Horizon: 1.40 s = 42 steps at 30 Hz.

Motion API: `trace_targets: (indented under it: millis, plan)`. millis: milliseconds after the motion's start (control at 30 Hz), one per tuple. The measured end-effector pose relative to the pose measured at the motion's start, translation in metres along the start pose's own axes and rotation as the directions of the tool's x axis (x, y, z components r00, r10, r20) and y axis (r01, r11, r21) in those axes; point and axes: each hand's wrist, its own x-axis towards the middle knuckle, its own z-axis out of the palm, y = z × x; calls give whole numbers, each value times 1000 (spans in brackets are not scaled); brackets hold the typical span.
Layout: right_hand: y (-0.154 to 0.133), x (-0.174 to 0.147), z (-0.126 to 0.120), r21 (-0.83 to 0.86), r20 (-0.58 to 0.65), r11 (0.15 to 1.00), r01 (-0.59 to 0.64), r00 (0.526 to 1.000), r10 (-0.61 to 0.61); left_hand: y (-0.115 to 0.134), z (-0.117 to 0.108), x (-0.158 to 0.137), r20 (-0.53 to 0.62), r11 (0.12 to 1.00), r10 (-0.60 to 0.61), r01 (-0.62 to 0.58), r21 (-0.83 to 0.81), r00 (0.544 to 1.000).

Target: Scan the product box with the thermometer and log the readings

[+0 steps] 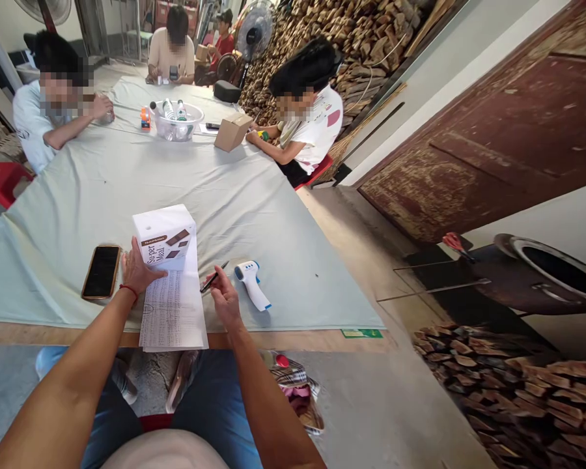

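My left hand (pixel 139 270) grips a white box (pixel 168 238) printed "Su-per Meal", its fingers along the left side and its thumb stretched across the lower edge. Beneath the box lie printed paper sheets (pixel 173 316), hanging slightly over the table's front edge. A black pen (pixel 213 277) is pinched in my right hand (pixel 224 298), just right of the sheets. To the right of that hand lies a white and blue infrared thermometer (pixel 254 285). A dark-screened smartphone (pixel 101 272) rests on the cloth left of my left hand.
A pale cloth (pixel 234 195) covers the long table. Farther along stand a plastic basin (pixel 200 118) with bottles, an orange tape dispenser (pixel 145 119) and a cardboard box (pixel 232 132). Several people sit around it. Firewood (pixel 527 384) and a large metal pot (pixel 532 280) are at right.
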Motion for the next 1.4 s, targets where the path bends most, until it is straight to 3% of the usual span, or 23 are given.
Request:
trace_targets:
  millis: [167, 367, 600, 833, 900, 967, 1067, 1133, 1233, 1400]
  plan:
    - [-9, 7, 4, -76, -84, 994, 79, 993, -85, 3, -3, 0, 29, 999, -15, 16, -31, 999]
    - [-8, 12, 25, -108, -19, 984, 139, 990, -142, 20, -11, -4, 72, 997, -61, 57, 58, 996]
    - [2, 20, 43, 2, -9, 997, 74, 997, -74, 32, -15, -6, 90, 984, -88, 73, 163, 992]
    - [9, 23, 43, -45, 80, 996, 76, 994, -73, 27, -13, -5, 81, 989, -36, 25, 143, 996]
    - [15, 22, 44, -14, 41, 999, 44, 998, -43, 26, -12, -5, 81, 991, -41, 30, 130, 996]
    - [20, 22, 44, 39, -85, 999, 10, 996, -7, 26, -11, -5, 76, 991, -54, 44, 123, 996]
    - [22, 27, 42, 108, -317, 994, 7, 948, 28, 27, -10, -4, 71, 991, -81, 73, 116, 994]
    - [22, 31, 40, 113, -408, 993, 42, 913, 8, 27, -9, -4, 80, 989, -106, 96, 112, 991]
    - [19, 31, 40, 78, -446, 992, 95, 894, -50, 26, -8, -4, 105, 988, -119, 108, 108, 987]
    - [14, 17, 46, 29, -345, 988, 154, 929, -135, 27, -8, -4, 133, 989, -126, 114, 98, 983]
